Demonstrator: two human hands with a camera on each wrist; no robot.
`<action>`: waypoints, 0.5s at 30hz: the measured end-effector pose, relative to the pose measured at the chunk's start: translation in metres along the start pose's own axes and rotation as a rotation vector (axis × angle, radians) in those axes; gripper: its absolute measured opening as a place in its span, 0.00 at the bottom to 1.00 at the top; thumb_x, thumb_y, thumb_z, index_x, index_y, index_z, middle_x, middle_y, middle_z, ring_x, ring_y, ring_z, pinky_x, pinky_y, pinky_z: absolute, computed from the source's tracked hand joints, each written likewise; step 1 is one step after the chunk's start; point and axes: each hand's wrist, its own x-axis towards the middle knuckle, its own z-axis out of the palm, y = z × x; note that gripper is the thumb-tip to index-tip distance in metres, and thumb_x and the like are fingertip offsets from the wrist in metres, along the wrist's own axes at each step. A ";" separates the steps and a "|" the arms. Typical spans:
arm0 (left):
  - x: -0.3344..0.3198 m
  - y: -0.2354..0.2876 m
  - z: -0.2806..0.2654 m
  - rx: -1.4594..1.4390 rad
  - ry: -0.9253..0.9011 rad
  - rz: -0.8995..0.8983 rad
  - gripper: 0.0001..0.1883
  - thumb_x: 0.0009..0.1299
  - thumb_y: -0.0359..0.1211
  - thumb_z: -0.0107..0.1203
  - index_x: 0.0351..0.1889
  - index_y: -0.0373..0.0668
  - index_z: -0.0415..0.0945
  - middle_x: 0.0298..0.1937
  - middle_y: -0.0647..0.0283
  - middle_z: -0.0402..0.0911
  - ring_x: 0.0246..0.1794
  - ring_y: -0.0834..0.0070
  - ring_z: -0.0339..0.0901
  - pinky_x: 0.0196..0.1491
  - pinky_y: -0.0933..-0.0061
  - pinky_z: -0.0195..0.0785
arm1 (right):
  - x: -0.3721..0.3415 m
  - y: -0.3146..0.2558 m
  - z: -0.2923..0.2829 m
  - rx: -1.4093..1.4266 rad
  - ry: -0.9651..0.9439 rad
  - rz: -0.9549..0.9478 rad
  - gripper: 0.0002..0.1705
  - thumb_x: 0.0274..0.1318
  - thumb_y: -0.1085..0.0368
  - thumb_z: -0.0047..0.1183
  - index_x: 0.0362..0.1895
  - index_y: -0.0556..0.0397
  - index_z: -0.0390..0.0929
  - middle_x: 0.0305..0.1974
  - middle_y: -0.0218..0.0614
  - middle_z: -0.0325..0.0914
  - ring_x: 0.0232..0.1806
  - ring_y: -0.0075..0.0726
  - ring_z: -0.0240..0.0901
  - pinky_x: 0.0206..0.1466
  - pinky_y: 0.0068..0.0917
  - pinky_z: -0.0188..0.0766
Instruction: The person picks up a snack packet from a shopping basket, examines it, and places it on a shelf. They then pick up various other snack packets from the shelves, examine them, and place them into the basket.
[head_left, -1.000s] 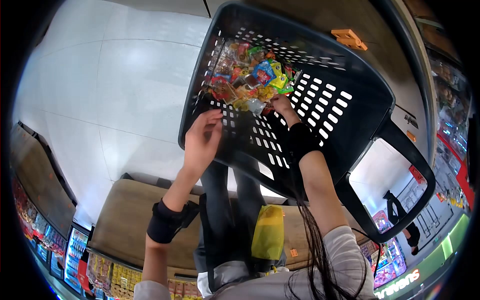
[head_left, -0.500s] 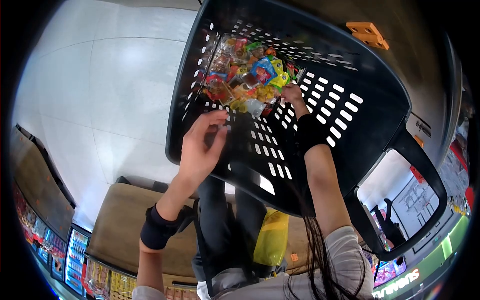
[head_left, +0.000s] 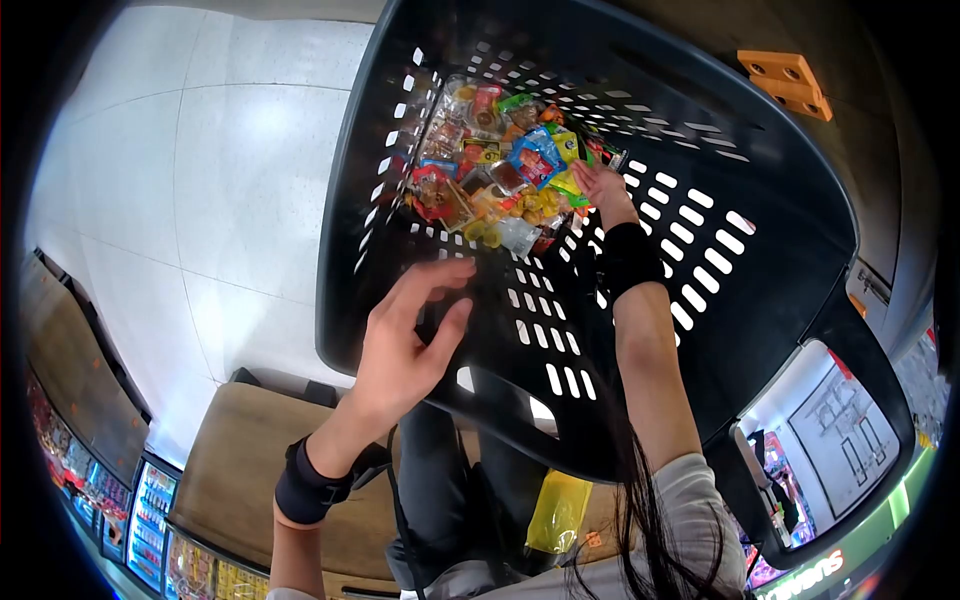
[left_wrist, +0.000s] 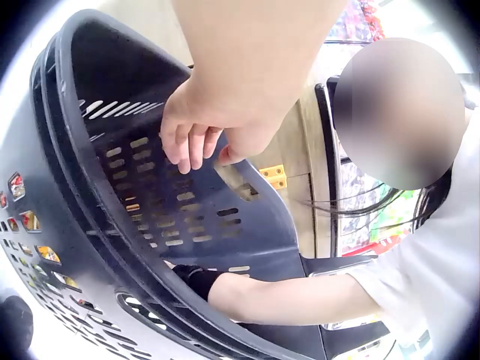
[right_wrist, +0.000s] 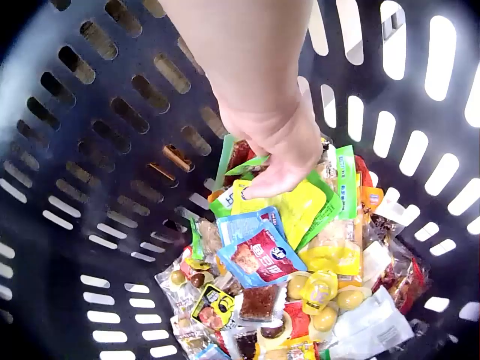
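- A second ago my right grip (head_left: 603, 187) is low at the pile's near edge; now it is at the side of the pile, by a yellow packet (right_wrist: 296, 206).
- My right thumb touches that yellow packet; the fingers are partly hidden, so I cannot tell whether I pinch anything.
- My left grip (head_left: 405, 345) is wide, fingers bent, thumb standing further off than a second ago, holding nothing over the basket's near side.
- The black slotted basket (head_left: 838, 190) now fills more of the head view.
- The heap of wrapped snacks (head_left: 500, 165) lies together at the basket's bottom, too jumbled to count in full.
- On top of it I count one large yellow packet and one red-and-blue packet (right_wrist: 262, 255), just beside each other.
- Below the red-and-blue one sits one dark brown square snack (right_wrist: 259, 304).
- I wear two black wristbands, one on my left wrist (head_left: 315, 483), one on my right (head_left: 635, 257).
- Beyond the rim is one large orange bracket (head_left: 785, 85); by my legs, one yellow bag (head_left: 560, 510).
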 end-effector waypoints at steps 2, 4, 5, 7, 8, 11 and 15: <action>-0.001 -0.001 0.002 0.005 0.018 -0.004 0.14 0.59 0.23 0.50 0.45 0.39 0.69 0.38 0.58 0.75 0.39 0.69 0.74 0.42 0.76 0.66 | -0.003 -0.002 -0.002 0.045 0.002 -0.007 0.15 0.62 0.64 0.31 0.51 0.50 0.63 0.44 0.46 0.70 0.44 0.44 0.71 0.46 0.32 0.72; -0.004 0.007 0.002 0.005 0.002 -0.026 0.15 0.59 0.21 0.48 0.45 0.36 0.68 0.41 0.58 0.75 0.42 0.71 0.73 0.43 0.76 0.65 | -0.002 0.001 -0.005 0.137 0.051 0.001 0.14 0.61 0.66 0.32 0.50 0.51 0.64 0.43 0.44 0.70 0.42 0.44 0.72 0.45 0.35 0.73; -0.007 0.013 0.002 0.005 -0.005 -0.035 0.15 0.59 0.20 0.46 0.45 0.35 0.68 0.42 0.58 0.75 0.43 0.72 0.73 0.44 0.77 0.65 | -0.002 0.003 -0.008 0.184 0.074 0.003 0.14 0.61 0.67 0.32 0.49 0.52 0.65 0.42 0.44 0.71 0.40 0.44 0.72 0.45 0.37 0.73; -0.014 0.028 0.001 -0.004 -0.002 -0.042 0.15 0.59 0.20 0.47 0.45 0.35 0.68 0.41 0.59 0.75 0.43 0.72 0.73 0.44 0.77 0.65 | -0.016 0.006 -0.016 0.139 0.011 -0.053 0.13 0.56 0.71 0.38 0.46 0.52 0.66 0.42 0.44 0.69 0.40 0.44 0.71 0.44 0.39 0.74; -0.018 0.037 0.000 -0.007 0.000 -0.041 0.14 0.59 0.20 0.47 0.45 0.35 0.68 0.41 0.59 0.75 0.42 0.73 0.73 0.43 0.77 0.64 | -0.028 0.004 -0.015 0.160 0.059 -0.015 0.14 0.54 0.72 0.38 0.46 0.51 0.66 0.42 0.43 0.69 0.40 0.45 0.71 0.44 0.39 0.74; -0.031 0.077 -0.005 0.021 0.002 0.001 0.14 0.59 0.21 0.48 0.45 0.36 0.69 0.40 0.59 0.75 0.42 0.73 0.73 0.43 0.78 0.64 | -0.063 0.003 -0.013 0.198 0.143 -0.022 0.15 0.49 0.73 0.39 0.44 0.50 0.67 0.39 0.42 0.69 0.39 0.46 0.70 0.41 0.42 0.75; -0.054 0.132 -0.019 0.082 -0.008 0.067 0.14 0.59 0.21 0.49 0.44 0.36 0.69 0.40 0.60 0.75 0.41 0.74 0.73 0.43 0.79 0.64 | -0.138 -0.019 0.001 0.143 0.036 0.005 0.11 0.45 0.69 0.44 0.37 0.49 0.71 0.36 0.38 0.71 0.37 0.40 0.70 0.34 0.39 0.75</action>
